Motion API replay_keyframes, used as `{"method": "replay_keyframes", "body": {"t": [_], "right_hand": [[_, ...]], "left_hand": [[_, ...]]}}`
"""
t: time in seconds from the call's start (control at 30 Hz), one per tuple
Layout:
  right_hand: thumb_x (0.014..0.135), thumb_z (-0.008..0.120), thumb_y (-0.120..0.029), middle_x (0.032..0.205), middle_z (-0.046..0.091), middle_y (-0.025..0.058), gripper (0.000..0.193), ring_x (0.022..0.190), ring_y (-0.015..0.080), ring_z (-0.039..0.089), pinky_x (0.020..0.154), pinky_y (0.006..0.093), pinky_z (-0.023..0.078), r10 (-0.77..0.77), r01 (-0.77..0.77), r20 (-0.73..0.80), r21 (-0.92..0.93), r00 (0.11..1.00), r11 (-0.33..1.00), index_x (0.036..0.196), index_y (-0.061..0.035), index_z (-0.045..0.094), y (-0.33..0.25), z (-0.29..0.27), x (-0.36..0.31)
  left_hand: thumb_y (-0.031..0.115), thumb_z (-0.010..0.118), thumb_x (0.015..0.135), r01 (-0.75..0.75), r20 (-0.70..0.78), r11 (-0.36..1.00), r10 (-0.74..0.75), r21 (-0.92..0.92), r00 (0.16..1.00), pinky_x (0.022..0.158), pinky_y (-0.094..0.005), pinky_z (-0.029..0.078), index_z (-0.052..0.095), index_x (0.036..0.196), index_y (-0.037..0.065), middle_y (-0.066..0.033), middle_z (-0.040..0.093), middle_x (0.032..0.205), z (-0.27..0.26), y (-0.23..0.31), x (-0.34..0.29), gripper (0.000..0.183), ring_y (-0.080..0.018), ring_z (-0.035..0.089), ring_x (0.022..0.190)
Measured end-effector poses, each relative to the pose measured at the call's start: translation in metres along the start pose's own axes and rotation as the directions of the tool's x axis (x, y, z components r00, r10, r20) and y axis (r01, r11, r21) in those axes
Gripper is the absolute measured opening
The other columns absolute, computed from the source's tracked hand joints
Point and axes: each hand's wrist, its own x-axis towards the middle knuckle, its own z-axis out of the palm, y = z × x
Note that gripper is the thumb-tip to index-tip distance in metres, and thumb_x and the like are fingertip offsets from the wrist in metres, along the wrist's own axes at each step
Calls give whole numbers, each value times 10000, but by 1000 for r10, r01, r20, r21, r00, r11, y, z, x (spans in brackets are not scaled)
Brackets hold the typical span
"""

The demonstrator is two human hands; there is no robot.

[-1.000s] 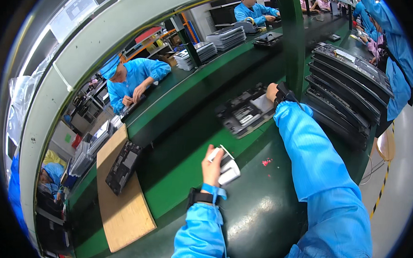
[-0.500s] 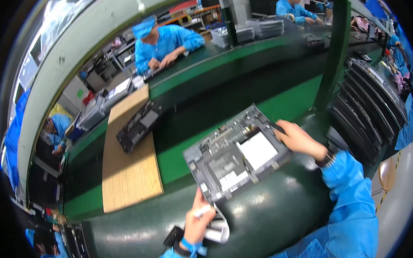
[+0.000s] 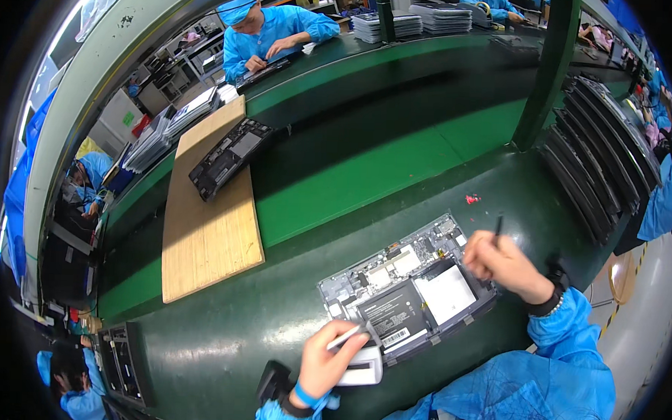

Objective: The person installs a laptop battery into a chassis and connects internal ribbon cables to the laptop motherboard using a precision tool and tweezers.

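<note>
Opened dark-grey rectangular device (image 3: 411, 289) slants between two hands

On the dark-green desk (image 3: 213, 339), its long axis rises rightward. The left hand's (image 3: 326, 360) grip curls round a white rounded plastic gadget (image 3: 365, 369) at its near-left corner; the right hand (image 3: 508, 265) pinches a thin black tool (image 3: 499, 224) beside its right end.

An opened electronics chassis (image 3: 420, 281) lies slantwise on the surface (image 3: 220, 354), circuit board (image 3: 393, 265) far, battery (image 3: 393, 316) and white panel (image 3: 445, 294) near; white handheld object (image 3: 376, 363) near left, thin dark tool (image 3: 500, 224) right.
</note>
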Motion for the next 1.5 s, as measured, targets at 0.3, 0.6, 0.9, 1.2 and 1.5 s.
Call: {"method": "replay_keyframes", "body": {"t": [0.3, 0.6, 0.9, 1.2, 1.5], "right_hand": [[833, 548, 35, 992, 548, 104, 166, 1022, 217, 567, 847, 290, 475, -241, 184, 326, 196, 914, 963, 998, 40, 535, 5, 33, 23], [808, 625, -44, 949, 590, 57, 188, 894, 130, 591, 777, 259, 483, -201, 171, 175, 172, 964, 970, 988, 0, 596, 17, 45, 22], [805, 634, -57, 886, 626, 78, 195, 837, 123, 618, 709, 235, 498, -158, 143, 217, 82, 963, 986, 977, 19, 584, 16, 45, 23], [808, 629, -62, 848, 650, 86, 167, 794, 126, 633, 694, 233, 509, -124, 124, 247, 15, 961, 992, 952, 15, 597, 12, 44, 22], [794, 633, -28, 827, 637, 87, 116, 785, 135, 634, 681, 246, 517, -262, 262, 135, 19, 956, 965, 891, 24, 597, 7, 42, 16]], "left_hand": [[77, 647, 795, -224, 13, 974, 224, 9, 974, 659, -214, 440, 634, 877, -1, -18, 604, 793, 36, -15, 58, 115, -69, 541, 736], [94, 666, 780, -125, 83, 990, 130, -67, 988, 648, -233, 440, 662, 870, 8, -36, 621, 769, 35, -12, 61, 124, -96, 568, 717], [91, 660, 778, -134, 144, 991, 131, 9, 981, 616, -227, 431, 661, 794, -10, -41, 611, 707, 33, -9, 58, 103, -92, 560, 674], [97, 660, 774, -122, 179, 991, 110, 55, 978, 591, -228, 422, 661, 801, -10, -42, 609, 705, 34, -5, 57, 110, -90, 555, 659], [62, 624, 771, -150, 168, 988, 140, 46, 976, 600, -232, 426, 651, 814, -24, -60, 610, 706, 32, -7, 56, 100, -98, 551, 657]]}}
